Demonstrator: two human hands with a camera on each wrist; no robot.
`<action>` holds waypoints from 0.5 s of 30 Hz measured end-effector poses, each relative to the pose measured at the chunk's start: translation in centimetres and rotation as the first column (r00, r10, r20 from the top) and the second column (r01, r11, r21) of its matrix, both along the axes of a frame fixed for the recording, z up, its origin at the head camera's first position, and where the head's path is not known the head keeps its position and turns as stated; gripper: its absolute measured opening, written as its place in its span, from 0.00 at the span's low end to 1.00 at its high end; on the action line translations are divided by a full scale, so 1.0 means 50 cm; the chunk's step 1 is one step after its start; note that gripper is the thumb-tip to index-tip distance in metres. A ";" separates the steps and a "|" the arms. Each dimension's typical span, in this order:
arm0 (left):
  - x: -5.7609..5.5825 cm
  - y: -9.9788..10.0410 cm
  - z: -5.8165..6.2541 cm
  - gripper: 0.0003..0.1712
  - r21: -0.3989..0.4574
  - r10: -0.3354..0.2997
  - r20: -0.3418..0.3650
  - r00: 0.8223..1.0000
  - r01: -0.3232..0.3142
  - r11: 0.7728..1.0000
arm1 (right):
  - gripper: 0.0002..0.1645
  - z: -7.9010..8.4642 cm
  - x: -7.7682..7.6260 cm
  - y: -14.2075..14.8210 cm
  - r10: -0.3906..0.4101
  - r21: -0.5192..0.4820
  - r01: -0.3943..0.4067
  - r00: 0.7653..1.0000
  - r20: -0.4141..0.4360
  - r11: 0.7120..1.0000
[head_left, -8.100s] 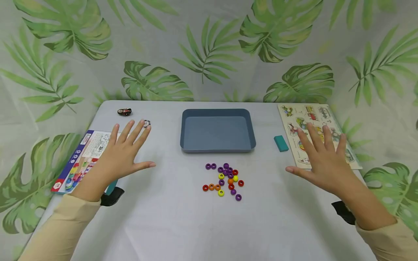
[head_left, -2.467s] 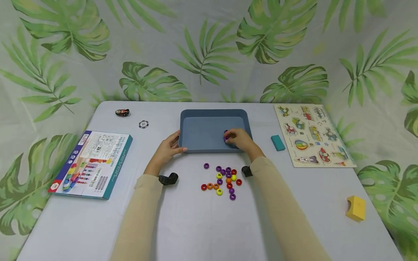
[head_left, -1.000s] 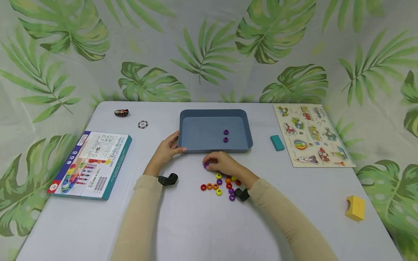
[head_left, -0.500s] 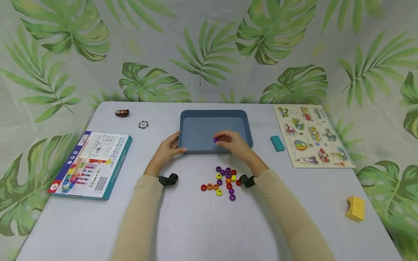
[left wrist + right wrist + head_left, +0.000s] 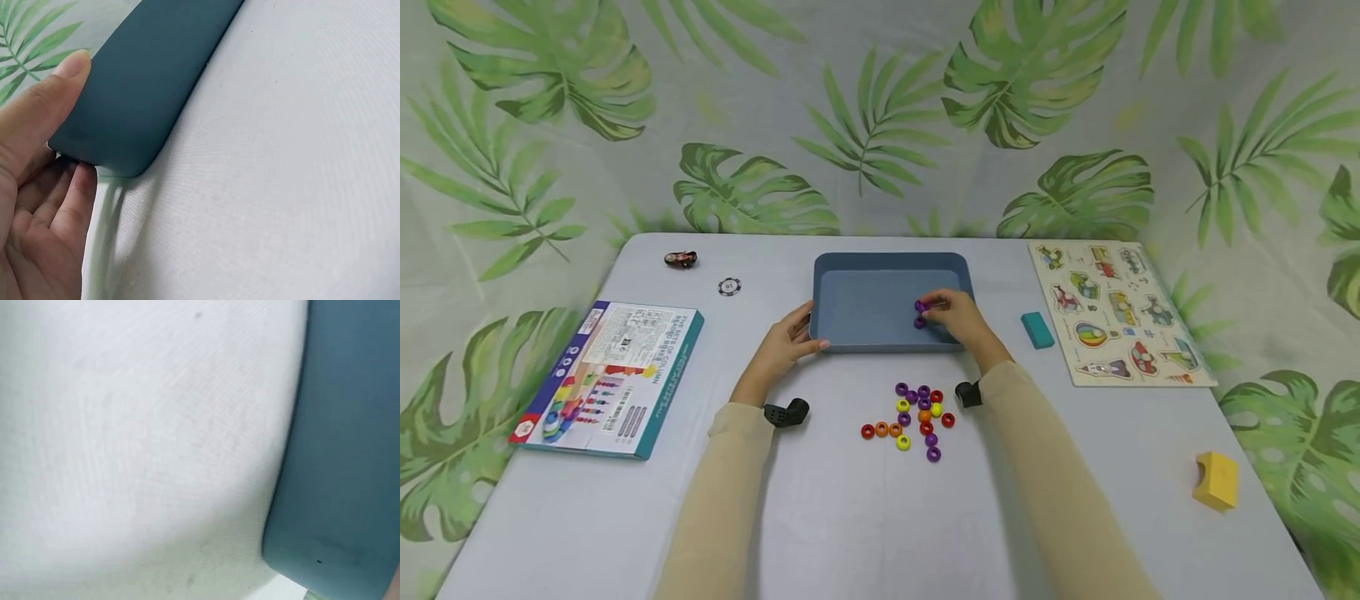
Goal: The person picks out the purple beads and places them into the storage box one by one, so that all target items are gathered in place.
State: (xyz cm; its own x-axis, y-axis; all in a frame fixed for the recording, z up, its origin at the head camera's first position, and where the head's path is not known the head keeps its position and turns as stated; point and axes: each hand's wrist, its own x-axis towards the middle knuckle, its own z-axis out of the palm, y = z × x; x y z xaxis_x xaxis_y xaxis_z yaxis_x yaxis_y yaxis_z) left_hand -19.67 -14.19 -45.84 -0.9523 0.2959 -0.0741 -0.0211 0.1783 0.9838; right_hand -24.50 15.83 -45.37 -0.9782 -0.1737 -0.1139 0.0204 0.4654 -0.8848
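Two purple beads show toward the right of the blue-grey tray, one beyond the other; touching or not, cannot tell. Right hand: thumb and fingertips curled in, apparently pinching the farther bead. Its wrist view misses the fingertips. Left hand grips the tray's left side near the front corner, thumb against it, fingertips at its lower edge.

Risks, my reading: a bead let go on its curved side might roll; a fingertip could nudge its neighbour; a lift by the left hand would tip the tray and send both sliding. On the worktop, loose beads lie in front, purple, yellow, red, orange. Black wrist mount hangs near them; a low return could scatter some.

Farther out: teal block, puzzle board right; boxed set left.
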 end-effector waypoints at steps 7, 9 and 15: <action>0.000 -0.001 0.002 0.47 -0.006 -0.001 -0.007 1.000 0.001 1.000 | 0.12 -0.002 -0.007 -0.004 0.014 0.105 -0.012 1.000 -0.023 0.994; 0.001 0.001 0.005 0.46 0.002 -0.001 -0.004 1.000 0.001 1.000 | 0.12 0.000 -0.007 -0.005 0.023 0.108 -0.021 1.000 -0.017 0.994; 0.006 0.003 0.013 0.44 0.041 -0.003 0.007 1.000 0.003 0.999 | 0.15 0.022 0.017 -0.009 0.058 0.047 -0.056 0.997 -0.046 0.997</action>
State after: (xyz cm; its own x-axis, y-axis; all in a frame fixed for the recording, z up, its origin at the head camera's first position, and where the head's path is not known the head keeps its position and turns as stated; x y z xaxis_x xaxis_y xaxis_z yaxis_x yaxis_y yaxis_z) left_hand -19.34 -14.04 -45.19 -0.9508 0.3019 -0.0689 -0.0279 0.1378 0.9901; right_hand -23.66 15.36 -44.27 -0.9712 -0.2254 -0.0770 -0.0488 0.5047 -0.8619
